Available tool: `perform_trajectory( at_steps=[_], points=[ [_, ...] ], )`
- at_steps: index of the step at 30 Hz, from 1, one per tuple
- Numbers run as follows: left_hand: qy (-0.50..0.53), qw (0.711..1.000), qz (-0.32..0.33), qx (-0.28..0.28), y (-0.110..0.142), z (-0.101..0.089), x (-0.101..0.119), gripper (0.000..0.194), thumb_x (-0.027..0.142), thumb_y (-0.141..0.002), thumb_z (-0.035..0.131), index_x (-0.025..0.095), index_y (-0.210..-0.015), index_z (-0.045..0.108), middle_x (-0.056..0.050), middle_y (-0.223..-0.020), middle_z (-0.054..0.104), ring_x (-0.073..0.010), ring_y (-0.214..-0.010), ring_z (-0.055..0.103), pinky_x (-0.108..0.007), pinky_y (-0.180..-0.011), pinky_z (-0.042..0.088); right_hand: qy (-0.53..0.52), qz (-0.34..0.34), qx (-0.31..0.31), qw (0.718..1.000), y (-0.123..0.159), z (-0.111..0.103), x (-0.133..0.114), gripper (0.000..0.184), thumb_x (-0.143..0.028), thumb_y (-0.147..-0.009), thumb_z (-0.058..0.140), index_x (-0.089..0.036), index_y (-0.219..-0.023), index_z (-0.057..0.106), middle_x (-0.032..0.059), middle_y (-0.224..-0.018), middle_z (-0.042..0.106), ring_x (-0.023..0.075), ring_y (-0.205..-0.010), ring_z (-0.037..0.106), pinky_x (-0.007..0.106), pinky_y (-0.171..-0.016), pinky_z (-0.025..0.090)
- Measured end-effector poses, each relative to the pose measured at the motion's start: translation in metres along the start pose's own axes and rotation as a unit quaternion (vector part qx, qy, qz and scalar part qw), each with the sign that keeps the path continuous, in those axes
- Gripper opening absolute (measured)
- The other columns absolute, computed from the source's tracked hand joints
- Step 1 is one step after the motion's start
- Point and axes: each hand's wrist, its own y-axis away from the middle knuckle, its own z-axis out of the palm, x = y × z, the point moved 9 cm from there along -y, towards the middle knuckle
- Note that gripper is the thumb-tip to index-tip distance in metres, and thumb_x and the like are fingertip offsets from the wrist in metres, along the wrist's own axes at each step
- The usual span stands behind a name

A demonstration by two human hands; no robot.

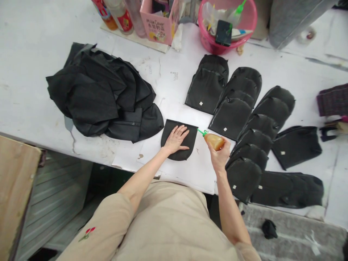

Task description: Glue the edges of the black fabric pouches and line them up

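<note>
A black fabric pocket piece (170, 131), straight along its far edge and rounded toward me, lies flat on the white table. My left hand (177, 139) presses on it with fingers spread. In my right hand (220, 154) is a squeeze bottle of amber glue (215, 140), gripped around its body. Its green nozzle tip touches or nearly touches the far right corner of the piece; I cannot tell which. Left of my left hand sits a loose heap of black fabric pieces (95, 87). Overlapping rows of similar black pieces (231, 112) with small white tags lie to the right.
A pink basin (206, 45) holding a dark phone-like object stands at the back. Beside it are a pink box (157, 27) and several bottles (119, 16). A folded dark cloth (333, 99) lies at the far right. The white table's (127, 159) front edge runs before my body.
</note>
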Motion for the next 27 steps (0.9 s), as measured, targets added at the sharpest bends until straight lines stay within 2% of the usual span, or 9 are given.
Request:
perform_trajectory(
  at_steps=[6, 13, 17, 23, 27],
  points=[
    [0.001, 1.000, 0.000, 0.000, 0.000, 0.000, 0.000, 0.091, 0.060, -0.076, 0.078, 0.015, -0.148, 0.045, -0.018, -0.155, 0.043, -0.0327, -0.150, 0.033, -0.051, -0.127, 0.019, -0.005, 0.003, -0.014, 1.000, -0.006, 0.008, -0.001, 0.062, -0.057, -0.076, 0.075, -0.019, -0.120, 0.055, 0.0093, -0.113, 0.061, 0.0274, -0.106, 0.061, 0.045, -0.098, 0.048],
    [0.002, 1.000, -0.008, -0.008, 0.000, -0.002, 0.001, 0.092, 0.058, -0.075, 0.079, 0.014, -0.149, 0.045, -0.018, -0.155, 0.044, -0.0331, -0.150, 0.032, -0.051, -0.127, 0.018, 0.017, -0.027, -0.050, 0.998, 0.000, 0.002, -0.004, 0.053, -0.053, -0.079, 0.074, -0.021, -0.117, 0.057, 0.0067, -0.107, 0.063, 0.0252, -0.101, 0.062, 0.044, -0.094, 0.050],
    [0.008, 1.000, -0.010, -0.013, -0.001, -0.002, 0.000, 0.092, 0.057, -0.075, 0.080, 0.012, -0.148, 0.046, -0.019, -0.155, 0.044, -0.0331, -0.150, 0.031, -0.051, -0.128, 0.017, 0.019, -0.026, -0.046, 0.998, -0.002, 0.000, -0.005, 0.054, -0.053, -0.078, 0.075, -0.021, -0.117, 0.057, 0.0070, -0.109, 0.063, 0.0251, -0.101, 0.061, 0.043, -0.095, 0.049],
    [0.006, 1.000, -0.007, -0.003, 0.000, 0.000, -0.001, 0.092, 0.058, -0.075, 0.080, 0.016, -0.149, 0.044, -0.018, -0.155, 0.043, -0.0332, -0.150, 0.032, -0.052, -0.127, 0.018, 0.002, -0.020, -0.036, 0.999, -0.012, 0.005, -0.009, 0.056, -0.054, -0.076, 0.075, -0.019, -0.115, 0.057, 0.0073, -0.107, 0.061, 0.0244, -0.100, 0.060, 0.042, -0.093, 0.049],
    [0.012, 1.000, -0.005, -0.004, -0.001, 0.001, -0.001, 0.094, 0.058, -0.074, 0.081, 0.014, -0.149, 0.044, -0.019, -0.155, 0.043, -0.0330, -0.150, 0.031, -0.051, -0.128, 0.016, 0.006, -0.015, -0.048, 0.999, -0.010, 0.005, -0.009, 0.057, -0.058, -0.076, 0.074, -0.020, -0.115, 0.057, 0.0060, -0.105, 0.061, 0.0233, -0.097, 0.060, 0.041, -0.091, 0.050]
  ],
)
